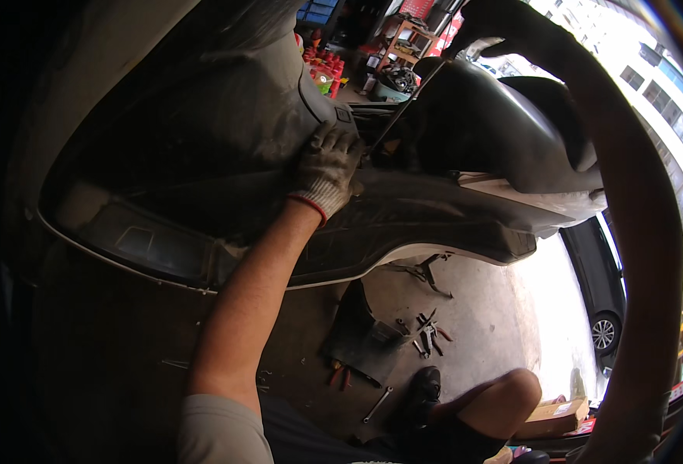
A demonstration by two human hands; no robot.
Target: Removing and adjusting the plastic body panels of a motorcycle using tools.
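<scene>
My left hand (331,161), in a dirty grey work glove with a red-edged cuff, rests on the dark plastic body of a scooter (403,205). Its fingers lie over the panel beside a small square recess, with the thumb apart. High at the right, my right hand (504,31), dark against the bright outdoors, is closed around the shiny metal end of a long thin-shafted tool (413,100). The shaft slants down into the opening ahead of the seat (504,124), close to my left fingers. Its tip is hidden, and the exact tool kind is unclear.
Pliers and wrenches (428,334) lie on the floor near a dark loose panel (363,332). A wrench (377,404) lies by my shoe (425,387). Red bottles (326,66) and a shelf (407,42) stand behind; a cardboard box (554,417) and a car (595,286) are at right.
</scene>
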